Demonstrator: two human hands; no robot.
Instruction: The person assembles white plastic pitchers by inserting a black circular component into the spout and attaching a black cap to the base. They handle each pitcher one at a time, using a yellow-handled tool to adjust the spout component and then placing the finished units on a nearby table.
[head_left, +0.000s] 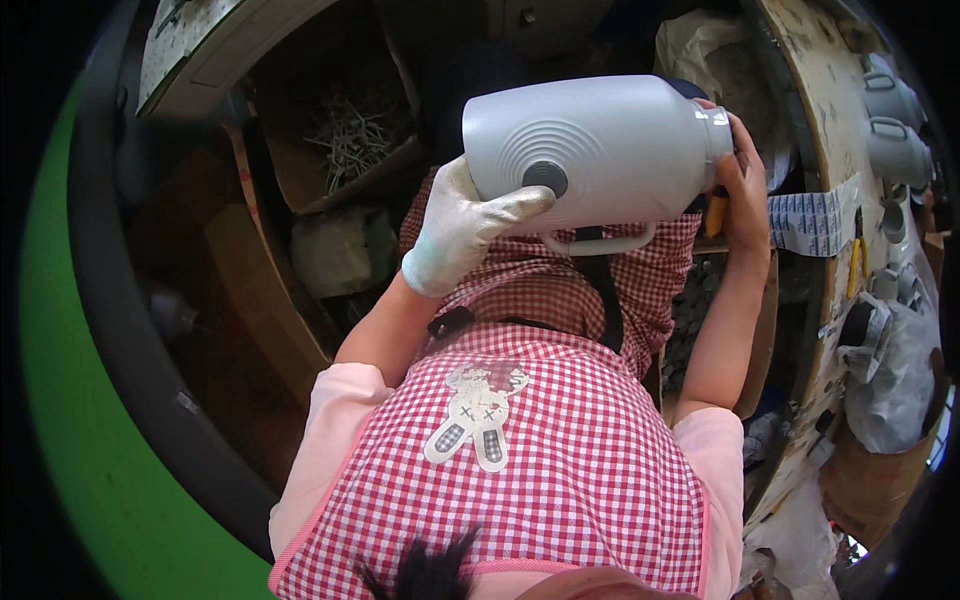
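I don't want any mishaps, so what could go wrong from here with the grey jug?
The grey jug lies sideways between the hands; its smooth-looking side might slip from the gloved left hand toward the lap.
The bare right hand is at the neck, so any rough edge there, which I can't make out, could scratch skin.
The handle, held by neither hand, faces the body and might snag on the checked apron.

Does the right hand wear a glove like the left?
No, the right hand is bare where it grips the grey jug, while the left hand wears a whitish glove.
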